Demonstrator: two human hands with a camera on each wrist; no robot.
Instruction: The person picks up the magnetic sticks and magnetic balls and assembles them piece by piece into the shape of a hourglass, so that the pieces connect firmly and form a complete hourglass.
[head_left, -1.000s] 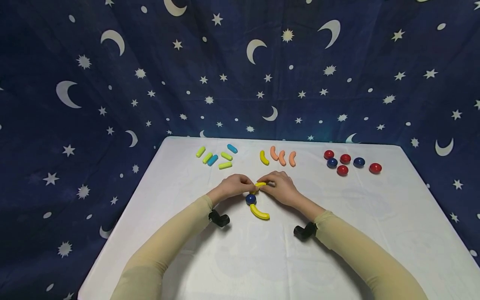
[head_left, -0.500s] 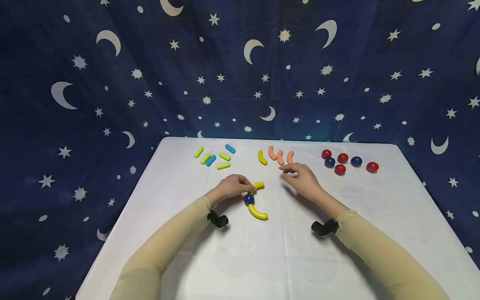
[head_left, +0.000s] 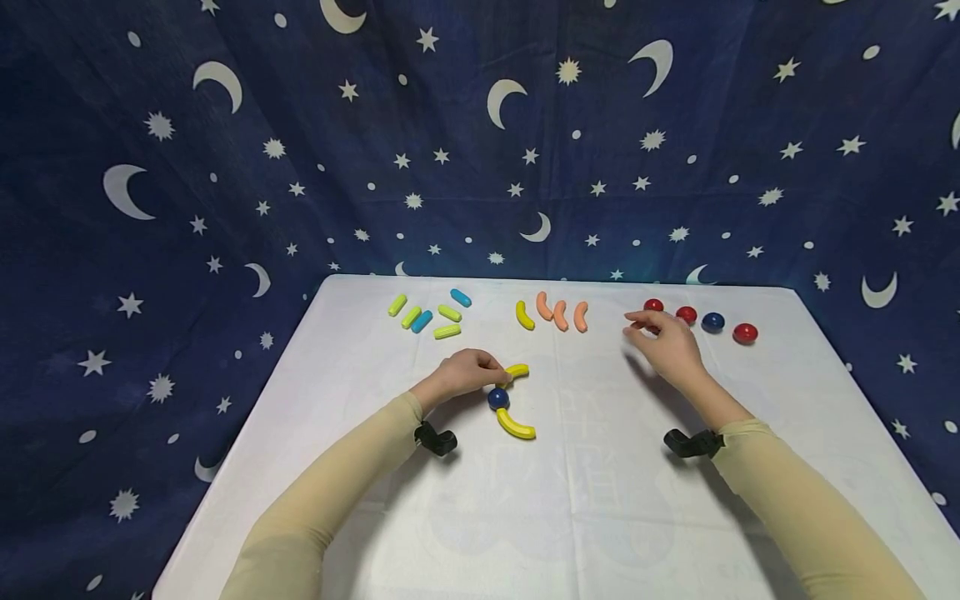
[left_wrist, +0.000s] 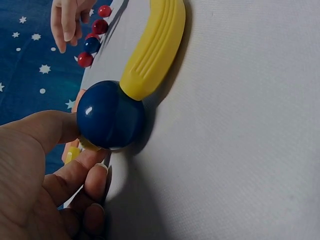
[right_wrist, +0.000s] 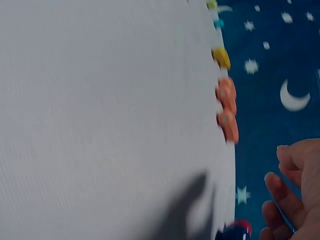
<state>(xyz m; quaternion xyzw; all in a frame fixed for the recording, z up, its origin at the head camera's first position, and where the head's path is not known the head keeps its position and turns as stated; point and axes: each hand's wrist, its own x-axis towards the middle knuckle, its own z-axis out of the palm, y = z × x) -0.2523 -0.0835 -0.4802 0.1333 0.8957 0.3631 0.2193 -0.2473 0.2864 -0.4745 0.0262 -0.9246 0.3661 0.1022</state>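
My left hand pinches the near end of a yellow curved piece between thumb and fingers. Against that end sits a blue ball, and a second yellow curved piece meets the ball from below. From the left wrist, the blue ball largely covers the pinched piece. Over at the right, my right hand is held above the table with fingers apart and nothing between them. It is nearest the group of red and blue balls and covers some of them; the right wrist view shows a blue ball below the fingertips.
Green and blue short sticks lie at the back left of the white table. A loose yellow curved piece and three salmon curved pieces are at the back middle. Red balls lie back right. A starry cloth hangs behind.
My right hand has let go of the upper yellow curved piece and moved right, past the salmon pieces, to the balls. The left hand has kept its pinch in place.
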